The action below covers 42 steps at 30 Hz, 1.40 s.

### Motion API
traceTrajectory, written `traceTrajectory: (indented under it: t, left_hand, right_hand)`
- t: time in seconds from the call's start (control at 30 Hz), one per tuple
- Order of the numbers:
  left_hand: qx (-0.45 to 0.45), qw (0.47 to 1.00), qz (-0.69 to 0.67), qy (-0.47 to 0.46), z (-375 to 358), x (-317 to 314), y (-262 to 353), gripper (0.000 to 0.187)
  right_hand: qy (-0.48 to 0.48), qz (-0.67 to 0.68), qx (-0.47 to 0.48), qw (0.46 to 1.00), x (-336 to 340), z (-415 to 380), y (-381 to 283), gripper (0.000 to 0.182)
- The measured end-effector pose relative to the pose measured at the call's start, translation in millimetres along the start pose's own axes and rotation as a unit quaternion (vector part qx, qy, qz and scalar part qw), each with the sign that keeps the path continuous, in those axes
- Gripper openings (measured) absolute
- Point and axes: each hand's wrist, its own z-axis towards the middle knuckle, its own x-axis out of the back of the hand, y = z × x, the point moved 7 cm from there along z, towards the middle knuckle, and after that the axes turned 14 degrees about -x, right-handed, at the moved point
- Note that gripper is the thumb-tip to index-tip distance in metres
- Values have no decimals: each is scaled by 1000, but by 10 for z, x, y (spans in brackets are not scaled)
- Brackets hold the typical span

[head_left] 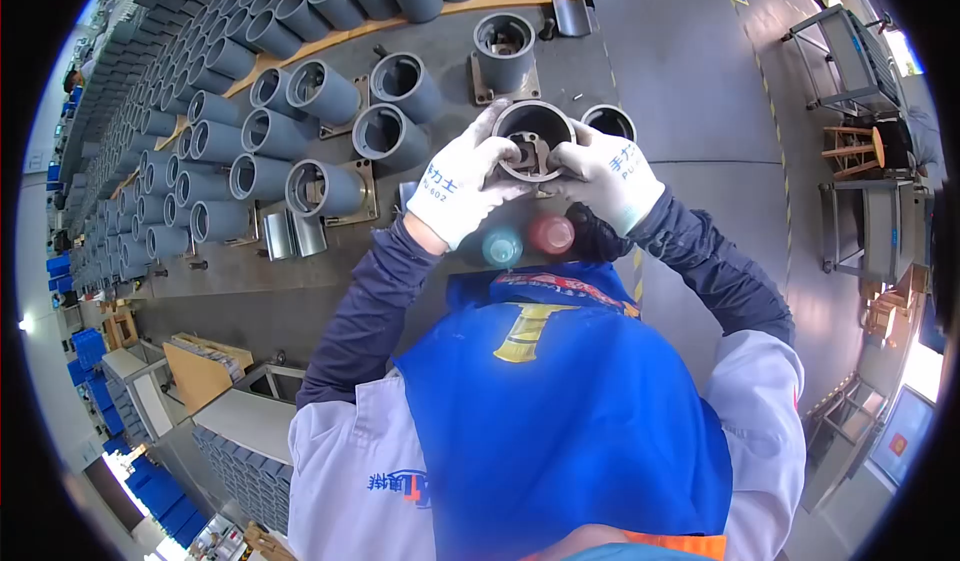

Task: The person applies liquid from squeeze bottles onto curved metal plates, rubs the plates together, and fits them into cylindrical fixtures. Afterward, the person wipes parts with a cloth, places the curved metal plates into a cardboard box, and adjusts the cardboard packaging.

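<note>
A grey hollow cylinder (538, 119) stands at the bench edge in front of me, its open end facing up. A bare-metal fitting (529, 158) sits inside its mouth, on the near side. My left hand (468, 183), in a white glove, grips the cylinder's left wall with the thumb over the rim. On the opposite wall my right hand (612, 173), gloved too, is closed with its thumb at the rim beside the fitting. Just beyond is another grey cylinder (503, 46) on a square metal plate (487, 91). A further cylinder (610, 121) is partly hidden behind my right hand.
Many grey cylinders (390, 136) fill the bench to the left and far side. A teal-topped bottle (502, 248) and a red-topped bottle (551, 233) stand near my apron. Curved metal pieces (281, 236) lie at the left. Carts (850, 61) and a wooden stool (856, 151) are across the floor.
</note>
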Motion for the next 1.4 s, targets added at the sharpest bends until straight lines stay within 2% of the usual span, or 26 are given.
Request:
traceTrajectory:
  t: [0.23,0.43,0.67,0.8,0.9,1.0,1.03,1.4]
  left_hand:
    - [-23,999,30,-16,-153,-205,-208,34]
    - [-9,999,35,-23,-241,-295,-371,33]
    - [9,999,39,-32,-241,-312,-421,31]
    - [-12,999,45,-21,-238,-302,-413,31]
    - [26,998,24,-49,-238,-332,-502,32]
    - [-18,996,79,-20,-259,-369,-478,32]
    - [27,998,32,-42,-284,-398,-529,33]
    - [28,997,24,-63,-250,-414,-585,33]
  right_hand:
    - [-46,-37,-22,998,-276,-30,142,27]
    - [-63,-32,-40,997,-496,5,255,28]
    - [-65,-33,-38,997,-537,35,297,30]
    - [-74,-23,-58,995,-547,39,314,31]
    - [-100,-45,-64,992,-592,85,345,31]
    - [-98,-39,-73,992,-657,90,430,30]
    - [-102,-33,-75,991,-663,88,444,30]
    - [-102,-5,-69,992,-728,44,484,31]
